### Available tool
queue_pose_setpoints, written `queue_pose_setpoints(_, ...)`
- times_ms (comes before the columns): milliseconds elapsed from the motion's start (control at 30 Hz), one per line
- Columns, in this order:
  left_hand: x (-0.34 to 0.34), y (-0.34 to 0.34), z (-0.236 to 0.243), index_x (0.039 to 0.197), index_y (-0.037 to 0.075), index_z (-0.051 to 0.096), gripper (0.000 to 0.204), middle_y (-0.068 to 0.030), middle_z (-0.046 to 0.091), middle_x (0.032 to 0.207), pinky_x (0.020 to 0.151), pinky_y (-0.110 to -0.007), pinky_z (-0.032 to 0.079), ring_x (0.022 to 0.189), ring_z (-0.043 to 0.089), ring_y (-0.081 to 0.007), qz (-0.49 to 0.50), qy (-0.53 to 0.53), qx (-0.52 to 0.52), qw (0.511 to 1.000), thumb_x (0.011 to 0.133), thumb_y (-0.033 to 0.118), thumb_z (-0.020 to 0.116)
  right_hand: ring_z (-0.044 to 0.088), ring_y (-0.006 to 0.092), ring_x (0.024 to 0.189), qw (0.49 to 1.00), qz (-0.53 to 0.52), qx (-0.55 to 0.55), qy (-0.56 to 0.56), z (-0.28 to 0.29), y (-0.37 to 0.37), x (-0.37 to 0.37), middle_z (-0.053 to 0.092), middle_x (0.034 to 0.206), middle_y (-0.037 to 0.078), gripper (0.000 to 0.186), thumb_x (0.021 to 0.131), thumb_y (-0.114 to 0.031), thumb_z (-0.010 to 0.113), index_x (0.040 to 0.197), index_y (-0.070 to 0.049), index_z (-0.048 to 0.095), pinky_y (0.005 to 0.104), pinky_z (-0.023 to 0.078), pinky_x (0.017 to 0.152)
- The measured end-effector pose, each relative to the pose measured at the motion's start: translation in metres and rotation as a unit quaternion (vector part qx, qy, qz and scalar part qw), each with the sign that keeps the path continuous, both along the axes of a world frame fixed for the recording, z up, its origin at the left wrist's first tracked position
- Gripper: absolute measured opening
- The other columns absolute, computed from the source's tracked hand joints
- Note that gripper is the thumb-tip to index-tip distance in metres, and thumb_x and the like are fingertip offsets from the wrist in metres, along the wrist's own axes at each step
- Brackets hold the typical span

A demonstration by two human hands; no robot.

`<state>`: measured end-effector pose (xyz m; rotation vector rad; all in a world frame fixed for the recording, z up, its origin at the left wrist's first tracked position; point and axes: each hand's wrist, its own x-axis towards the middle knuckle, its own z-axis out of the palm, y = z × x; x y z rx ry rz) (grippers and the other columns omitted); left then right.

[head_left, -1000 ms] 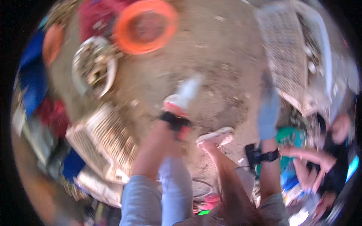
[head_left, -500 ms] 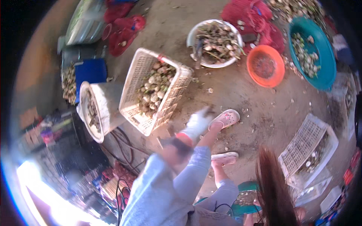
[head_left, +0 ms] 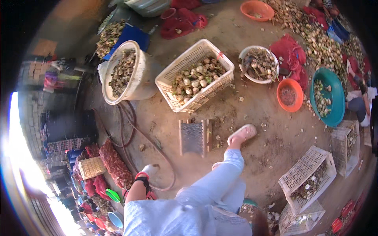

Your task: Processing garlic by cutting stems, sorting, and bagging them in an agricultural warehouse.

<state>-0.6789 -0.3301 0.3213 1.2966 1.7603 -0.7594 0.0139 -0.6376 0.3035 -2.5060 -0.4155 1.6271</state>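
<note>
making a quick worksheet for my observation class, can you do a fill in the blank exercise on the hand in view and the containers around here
The left hand wears a ____ glove.
In the picture, the crate of bulbs stands to the ____ of the big white bucket.
The round basin nearest the teal basin is ____.

Missing words: white; right; orange.

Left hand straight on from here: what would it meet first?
In the picture, the left hand points toward the hose first; that lies on the floor, so the hand may pass above it; depth is unclear.
</note>
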Motion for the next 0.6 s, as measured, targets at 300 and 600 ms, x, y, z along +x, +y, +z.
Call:
queue_pose_setpoints(300, 0.018, -0.090, 0.012, 0.120, 0.009, 0.059, 0.034, -0.0087, 0.059, 0.120, 0.091, -0.030, 0.046, 0.109, 0.056, -0.0225, 0.249, -0.071, 0.058, 0.964, 0.088, 0.017, 0.051, 0.060, 0.0279, 0.097, 0.999, 0.037, 0.011, 0.033, 0.002, 0.009, -0.030, 0.061, 0.107, 0.015, 0.031, 0.090, -0.025, 0.053, 0.113, -0.005, 0.058, 0.0357, 0.048, 0.082)
queue_pose_setpoints(600, -0.031, -0.160, -0.008, 0.122, 0.008, 0.059, 0.038, 0.0001, 0.065, 0.092, 0.063, -0.022, 0.045, 0.073, 0.057, -0.0080, 0.350, -0.114, 0.113, 0.923, 0.085, 0.016, 0.055, 0.061, 0.0259, 0.092, 0.997, 0.046, 0.002, 0.061, -0.019, -0.008, -0.046, 0.062, 0.104, 0.013, 0.029, 0.090, -0.023, 0.054, 0.112, -0.005, 0.058, 0.0342, 0.051, 0.077)
